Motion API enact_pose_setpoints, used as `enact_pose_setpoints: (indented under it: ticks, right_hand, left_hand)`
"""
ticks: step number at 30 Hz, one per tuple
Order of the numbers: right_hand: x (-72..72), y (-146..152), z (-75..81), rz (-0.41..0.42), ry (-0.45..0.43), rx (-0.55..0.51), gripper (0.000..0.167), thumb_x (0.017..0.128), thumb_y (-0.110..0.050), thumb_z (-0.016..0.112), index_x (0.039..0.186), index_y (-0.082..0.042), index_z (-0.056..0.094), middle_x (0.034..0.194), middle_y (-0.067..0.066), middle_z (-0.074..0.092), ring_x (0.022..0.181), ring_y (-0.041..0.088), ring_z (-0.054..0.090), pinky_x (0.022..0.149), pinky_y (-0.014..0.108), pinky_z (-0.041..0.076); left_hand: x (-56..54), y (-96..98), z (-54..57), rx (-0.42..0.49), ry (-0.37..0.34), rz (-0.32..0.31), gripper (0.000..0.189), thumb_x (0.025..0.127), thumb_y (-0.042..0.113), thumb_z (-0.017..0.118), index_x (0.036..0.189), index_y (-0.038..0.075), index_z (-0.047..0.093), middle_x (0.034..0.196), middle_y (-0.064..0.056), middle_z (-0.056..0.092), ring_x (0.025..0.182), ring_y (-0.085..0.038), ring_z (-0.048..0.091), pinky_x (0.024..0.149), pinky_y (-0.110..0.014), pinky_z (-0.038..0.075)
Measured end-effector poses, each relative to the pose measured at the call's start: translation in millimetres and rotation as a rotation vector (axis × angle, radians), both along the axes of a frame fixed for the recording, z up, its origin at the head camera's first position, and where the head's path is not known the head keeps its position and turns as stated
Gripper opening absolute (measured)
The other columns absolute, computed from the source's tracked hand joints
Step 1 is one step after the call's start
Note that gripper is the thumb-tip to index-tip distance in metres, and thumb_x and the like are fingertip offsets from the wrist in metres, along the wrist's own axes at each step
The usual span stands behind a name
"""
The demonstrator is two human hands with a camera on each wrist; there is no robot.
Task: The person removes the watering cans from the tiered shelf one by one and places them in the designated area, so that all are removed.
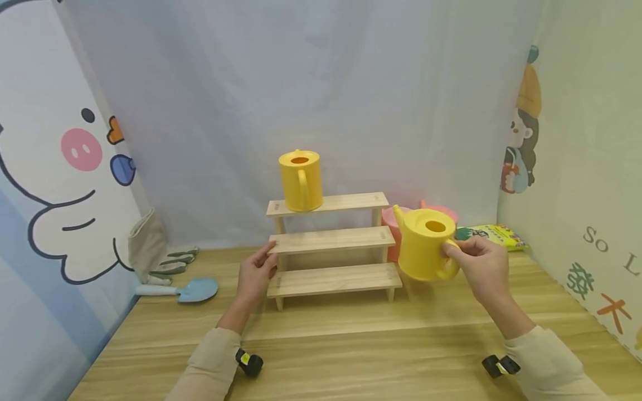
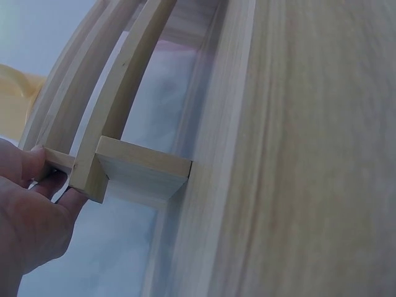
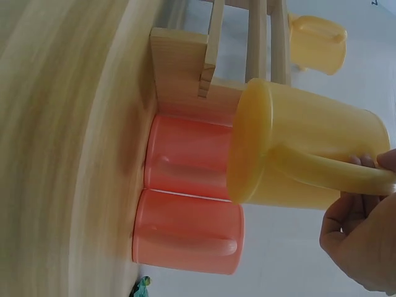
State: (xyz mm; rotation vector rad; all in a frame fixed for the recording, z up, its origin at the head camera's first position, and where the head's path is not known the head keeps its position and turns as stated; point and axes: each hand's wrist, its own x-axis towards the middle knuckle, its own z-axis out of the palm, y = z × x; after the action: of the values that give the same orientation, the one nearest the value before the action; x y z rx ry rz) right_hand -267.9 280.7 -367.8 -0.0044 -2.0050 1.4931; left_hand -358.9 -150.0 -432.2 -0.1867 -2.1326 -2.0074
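Note:
A yellow watering can [image 1: 421,253] hangs in the air at the right end of a three-tier wooden shelf stand [image 1: 331,240]. My right hand [image 1: 482,267] grips it by its handle, and its spout points up and to the left. A second yellow watering can [image 1: 291,186] stands on the top tier, toward the left, with its handle facing me. With thumb and fingers, my left hand [image 1: 254,275] pinches the left end of the stand's middle tier; the left wrist view shows the fingertips [image 2: 73,201] close behind the lowest board.
Two pink watering cans [image 3: 189,151] stand side by side at the stand's right end, partly hidden in the head view. Behind my right hand lies a green and yellow packet [image 1: 506,236]. A blue trowel [image 1: 198,290] and gloves [image 1: 147,245] are at the left.

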Motion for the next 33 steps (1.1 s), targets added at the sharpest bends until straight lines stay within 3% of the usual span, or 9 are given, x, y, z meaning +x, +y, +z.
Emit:
enact_pose_setpoints:
  ticks: [7, 17, 21, 33]
  right_hand:
    - [4.0, 5, -6.1, -0.008, -0.045, 0.067, 0.023, 0.084, -0.009, 0.082, 0.083, 0.01, 0.068, 0.07, -0.018, 0.069, 0.075, -0.002, 0.063, 0.061, 0.013, 0.048]
    - [4.5, 1, -10.2, 0.028, -0.167, 0.056, 0.026, 0.086, -0.015, 0.081, 0.088, 0.008, 0.07, 0.072, -0.01, 0.072, 0.076, 0.0, 0.065, 0.068, 0.013, 0.049]
    - [4.0, 0, -12.3, 0.025, -0.195, 0.053, 0.025, 0.087, -0.015, 0.081, 0.089, 0.007, 0.071, 0.072, -0.009, 0.072, 0.074, 0.001, 0.065, 0.067, 0.014, 0.049]
    - [0.8, 3, -18.9, 0.072, -0.289, 0.032, 0.024, 0.088, -0.016, 0.079, 0.091, 0.005, 0.07, 0.078, -0.001, 0.073, 0.076, 0.005, 0.065, 0.07, 0.016, 0.051]
  left_hand:
    - [4.4, 0.1, 6.6, 0.008, -0.005, -0.029, 0.042, 0.102, 0.013, 0.059, 0.144, 0.007, 0.055, 0.106, -0.019, 0.058, 0.077, -0.016, 0.046, 0.076, -0.027, 0.048]
    - [0.6, -0.6, 1.2, 0.024, 0.012, -0.013, 0.042, 0.102, 0.015, 0.061, 0.142, 0.009, 0.057, 0.101, -0.014, 0.059, 0.074, -0.01, 0.047, 0.074, -0.024, 0.047]
    - [0.1, -0.5, 0.7, 0.034, 0.027, -0.013, 0.041, 0.101, 0.013, 0.061, 0.141, 0.007, 0.058, 0.093, -0.01, 0.056, 0.065, -0.01, 0.038, 0.066, -0.026, 0.04]
    - [-2.6, -0.1, -1.5, 0.036, 0.032, -0.008, 0.04, 0.101, 0.011, 0.061, 0.141, 0.007, 0.058, 0.094, -0.014, 0.058, 0.064, -0.01, 0.039, 0.065, -0.026, 0.04]
